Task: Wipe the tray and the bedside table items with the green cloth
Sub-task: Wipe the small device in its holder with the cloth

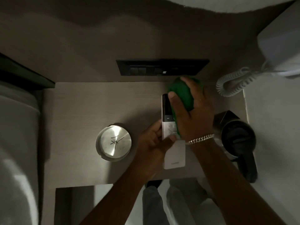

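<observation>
While left hand (pixel 152 140) holds it, handset (pixel 168 117) points away

**A dim hotel-style bedroom, seen from above the bedside desk**

The setting looks like a hotel guest room, or a bedroom fitted like one. A small pale wood-grain desk (pixel 100 101) stands against a beige wall. Fixed to that wall is a dark switch and socket panel (pixel 162 67), the kind found beside hotel beds. White bedding (pixel 17 130) fills the left edge. On the desk sits a round brushed-metal clock (pixel 113 142). At the right is a white telephone (pixel 282 46) with a coiled cord (pixel 233 83), near a dark electric kettle (pixel 238 138). The light is low.
</observation>
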